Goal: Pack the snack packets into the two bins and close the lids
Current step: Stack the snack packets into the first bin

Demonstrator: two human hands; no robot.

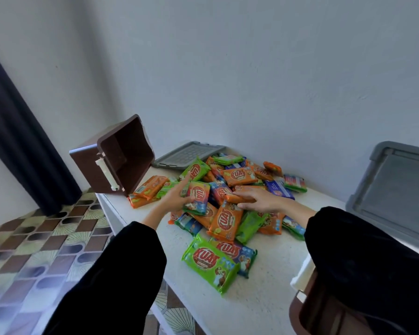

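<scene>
A heap of snack packets (228, 189) in orange, green and blue wrappers covers the middle of the white table (264, 298). My left hand (177, 197) grips a blue and orange packet (198, 197) at the heap's left side. My right hand (259, 199) lies palm down on the heap with its fingers around an orange packet (237, 198). A brown bin (116, 160) stands tipped at the table's far left corner, its empty inside facing me. A second brown bin (305, 308) shows at the lower right, mostly hidden by my right sleeve.
One grey lid (186, 154) lies flat against the wall behind the heap. A larger-looking grey lid (394, 189) sits at the right edge. A green packet (211, 264) lies apart near me. Patterned floor tiles and a dark curtain are to the left of the table.
</scene>
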